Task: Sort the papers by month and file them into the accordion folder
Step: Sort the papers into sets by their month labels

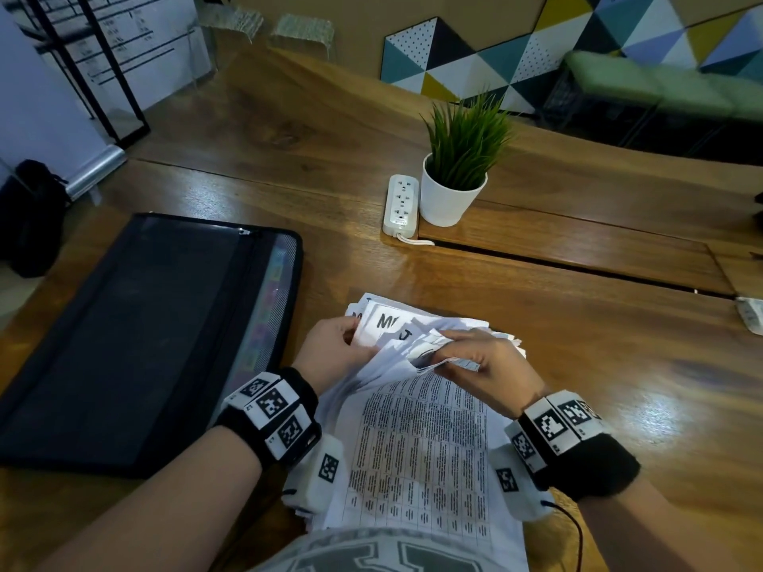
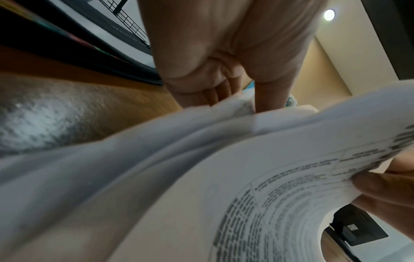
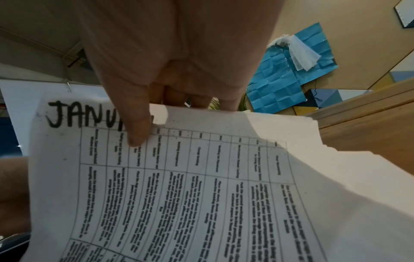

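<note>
**Wooden desk, papers in hand, folder waiting**

Wooden desk bears a potted plant and a power strip at its far side. Nearer, we see the papers as one stack in front of the person, its far ends fanned out to show handwritten month headings. Our left hand pinches the fanned corners; our right hand grasps a curled top sheet, thumb across a heading that begins "JANU". The accordion folder lies flat to the left, well apart from both hands, and we see no sheet entering it. We judge the work early: sorting is under way, while filing seems not yet begun, though the folder's pockets are hidden
</note>
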Demonstrator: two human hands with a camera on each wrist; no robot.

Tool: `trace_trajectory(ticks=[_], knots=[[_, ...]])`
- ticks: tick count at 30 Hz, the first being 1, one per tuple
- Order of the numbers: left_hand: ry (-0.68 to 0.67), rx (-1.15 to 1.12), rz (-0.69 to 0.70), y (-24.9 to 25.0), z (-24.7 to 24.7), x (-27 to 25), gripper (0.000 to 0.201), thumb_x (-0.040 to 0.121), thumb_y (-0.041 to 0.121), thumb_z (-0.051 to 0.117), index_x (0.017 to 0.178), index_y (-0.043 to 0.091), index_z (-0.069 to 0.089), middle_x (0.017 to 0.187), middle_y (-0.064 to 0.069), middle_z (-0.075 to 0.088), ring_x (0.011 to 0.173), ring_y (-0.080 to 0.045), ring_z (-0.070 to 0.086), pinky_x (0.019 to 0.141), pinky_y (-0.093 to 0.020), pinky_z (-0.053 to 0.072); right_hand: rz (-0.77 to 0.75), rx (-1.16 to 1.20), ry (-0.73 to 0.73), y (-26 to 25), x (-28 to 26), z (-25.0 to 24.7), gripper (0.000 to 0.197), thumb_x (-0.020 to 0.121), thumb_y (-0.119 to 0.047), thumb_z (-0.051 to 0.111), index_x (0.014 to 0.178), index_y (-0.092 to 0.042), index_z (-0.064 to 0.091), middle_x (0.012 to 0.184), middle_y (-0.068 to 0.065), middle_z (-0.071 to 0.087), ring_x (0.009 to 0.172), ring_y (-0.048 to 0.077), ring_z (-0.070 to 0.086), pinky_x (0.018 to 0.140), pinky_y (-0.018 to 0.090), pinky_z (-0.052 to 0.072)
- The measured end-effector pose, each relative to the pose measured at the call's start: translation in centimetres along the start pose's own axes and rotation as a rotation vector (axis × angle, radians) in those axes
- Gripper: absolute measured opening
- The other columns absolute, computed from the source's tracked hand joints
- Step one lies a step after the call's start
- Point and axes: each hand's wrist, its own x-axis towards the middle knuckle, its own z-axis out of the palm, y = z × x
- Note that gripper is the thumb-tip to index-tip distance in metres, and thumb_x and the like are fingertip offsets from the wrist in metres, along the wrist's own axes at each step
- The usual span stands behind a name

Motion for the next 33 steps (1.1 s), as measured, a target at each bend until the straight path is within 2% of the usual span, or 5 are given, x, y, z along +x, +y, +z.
trace_trajectory(ticks=[8, 15, 19, 25, 33], knots=[[0.026, 0.033, -0.010, -0.5, -1.1, 0.4, 0.019, 0.083, 0.016, 0.067, 0.087, -0.003, 0.070, 0.092, -0.023, 0.070, 0.079, -0.024, 0.061, 0.081, -0.053, 0.051, -0.015, -0.012, -0.020, 0.0, -0.8, -0.4, 0.027, 0.084, -0.027, 0.065, 0.098, -0.050, 0.066, 0.102, -0.018, 0.069, 0.120, -0.005, 0.046, 0.108, 0.023, 0.031], [0.008, -0.011, -0.043, -0.3, -0.4, 0.2, 0.012, 0.075, 0.007, 0.078, 0.078, -0.002, 0.071, 0.078, -0.012, 0.072, 0.065, -0.011, 0.061, 0.059, -0.028, 0.050, -0.003, 0.013, 0.014, -0.6, -0.2, -0.2, 0.032, 0.082, -0.013, 0.068, 0.094, -0.042, 0.071, 0.135, -0.018, 0.046, 0.125, -0.010, 0.038, 0.103, 0.014, 0.034], [0.030, -0.073, -0.055, -0.3, -0.2, 0.1, 0.014, 0.078, 0.008, 0.075, 0.080, -0.005, 0.070, 0.076, -0.018, 0.070, 0.066, -0.016, 0.059, 0.063, -0.029, 0.046, 0.019, -0.021, -0.035, 0.9, -0.3, 0.3, 0.017, 0.085, -0.022, 0.065, 0.095, -0.034, 0.072, 0.118, -0.013, 0.063, 0.119, 0.001, 0.049, 0.097, 0.038, 0.044], [0.073, -0.047, -0.061, -1.4, -0.9, 0.7, 0.018, 0.091, 0.007, 0.059, 0.089, -0.007, 0.069, 0.082, -0.014, 0.064, 0.074, -0.018, 0.051, 0.065, -0.028, 0.039, -0.035, 0.001, -0.010, 0.1, -1.2, -0.2, 0.018, 0.084, -0.037, 0.056, 0.097, -0.040, 0.069, 0.098, -0.017, 0.068, 0.099, 0.005, 0.060, 0.084, 0.034, 0.049], [-0.343, -0.013, -0.110, 0.1, -0.8, -1.5, 0.051, 0.099, 0.039, 0.039, 0.090, -0.001, 0.069, 0.084, -0.010, 0.070, 0.076, -0.024, 0.064, 0.077, -0.030, 0.048, 0.020, 0.021, 0.052, 0.5, -0.9, -0.2, 0.025, 0.082, -0.015, 0.068, 0.093, -0.037, 0.073, 0.137, -0.017, 0.045, 0.122, -0.007, 0.044, 0.102, 0.020, 0.038]])
